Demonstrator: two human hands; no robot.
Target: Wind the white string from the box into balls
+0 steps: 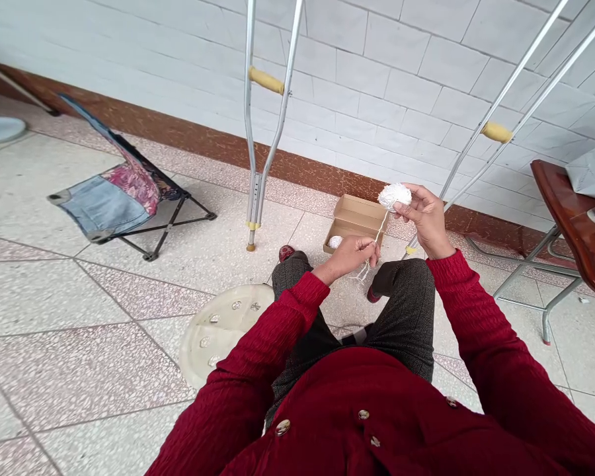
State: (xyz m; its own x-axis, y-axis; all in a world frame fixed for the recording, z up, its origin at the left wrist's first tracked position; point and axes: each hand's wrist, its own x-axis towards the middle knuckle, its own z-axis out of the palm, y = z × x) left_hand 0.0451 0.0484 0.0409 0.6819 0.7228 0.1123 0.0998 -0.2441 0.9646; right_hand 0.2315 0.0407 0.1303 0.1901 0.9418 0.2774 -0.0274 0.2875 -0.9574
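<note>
A white ball of yarn is held up in my right hand, its thumb and fingers closed on the ball's right side. From the ball a strand of white yarn runs down to my left hand, which pinches it between thumb and fingers. Loose yarn ends dangle below that hand. Behind the hands, an open cardboard box sits on the floor with its lid raised. Inside it, at the left, lies another white ball; my left hand and forearm hide part of the box.
One aluminium crutch leans on the tiled wall ahead, another crutch to the right. A folding chair stands at the left. A round pale plastic stool is beside my left leg, and a brown wooden table at the right.
</note>
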